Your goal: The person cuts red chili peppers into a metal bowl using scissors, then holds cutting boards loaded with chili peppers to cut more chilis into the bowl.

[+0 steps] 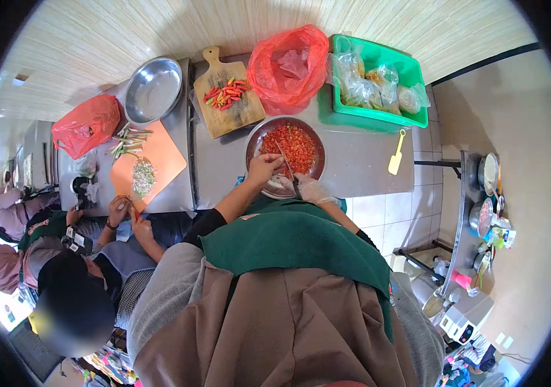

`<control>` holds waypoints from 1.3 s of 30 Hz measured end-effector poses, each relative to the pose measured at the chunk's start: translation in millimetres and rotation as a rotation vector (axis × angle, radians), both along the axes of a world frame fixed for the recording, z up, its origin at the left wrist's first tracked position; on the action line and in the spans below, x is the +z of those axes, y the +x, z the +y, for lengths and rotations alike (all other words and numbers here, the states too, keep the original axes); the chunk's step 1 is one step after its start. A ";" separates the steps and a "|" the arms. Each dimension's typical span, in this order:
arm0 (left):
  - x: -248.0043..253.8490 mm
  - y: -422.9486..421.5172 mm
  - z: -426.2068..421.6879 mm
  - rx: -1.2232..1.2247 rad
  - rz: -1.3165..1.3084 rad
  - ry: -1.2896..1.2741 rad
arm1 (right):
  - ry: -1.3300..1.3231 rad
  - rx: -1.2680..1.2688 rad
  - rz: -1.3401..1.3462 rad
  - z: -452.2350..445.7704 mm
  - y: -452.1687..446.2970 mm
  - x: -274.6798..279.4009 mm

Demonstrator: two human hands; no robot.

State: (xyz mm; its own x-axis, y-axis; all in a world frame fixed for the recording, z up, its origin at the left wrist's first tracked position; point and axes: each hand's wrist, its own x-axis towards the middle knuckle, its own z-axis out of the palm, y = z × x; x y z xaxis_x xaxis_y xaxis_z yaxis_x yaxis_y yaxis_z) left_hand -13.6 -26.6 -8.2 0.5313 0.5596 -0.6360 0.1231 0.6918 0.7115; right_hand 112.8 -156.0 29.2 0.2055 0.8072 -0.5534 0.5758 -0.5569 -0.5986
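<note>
A brown-rimmed metal bowl (320,169) at the table's front edge holds finely chopped red chilies (296,146). My right hand (315,189), in a clear plastic glove, grips the dark handle of a knife (282,151), whose blade slants up and left over the chilies. My bare left hand (266,167) reaches over the bowl's left side, fingers drawn together at the blade. Whether they pinch the blade or a small piece is too small to tell. Behind the bowl, whole red chilies (226,94) lie on a wooden cutting board (243,117).
A red plastic bag (288,68) and a green basket (379,117) of bagged food stand behind the bowl. A yellow spatula (395,155) lies right. At left, a co-worker's hands (130,216) are by an orange cutting mat (167,158), near a steel bowl (153,90).
</note>
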 end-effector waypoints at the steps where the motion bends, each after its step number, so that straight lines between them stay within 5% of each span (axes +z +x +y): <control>1: -3.2 -1.3 -0.1 0.000 0.002 -0.011 | 0.008 0.001 0.003 -1.6 0.7 -0.8; 5: -15.3 -3.2 -3.1 0.005 0.013 -0.034 | 0.067 0.017 -0.012 -11.1 4.4 -23.4; 15: -4.1 -2.6 3.1 -0.012 -0.059 -0.053 | -0.072 -0.035 -0.026 1.5 -5.2 20.7; 21: -2.2 -5.2 4.4 -0.110 0.066 0.013 | -0.031 0.027 0.164 3.2 7.8 28.2; 23: 1.6 -4.5 4.8 -0.062 0.030 -0.004 | -0.010 -0.010 0.103 -7.4 5.5 -5.8; 39: 1.8 -5.2 1.0 0.032 -0.013 -0.047 | 0.083 0.011 -0.011 -10.1 -0.8 -13.8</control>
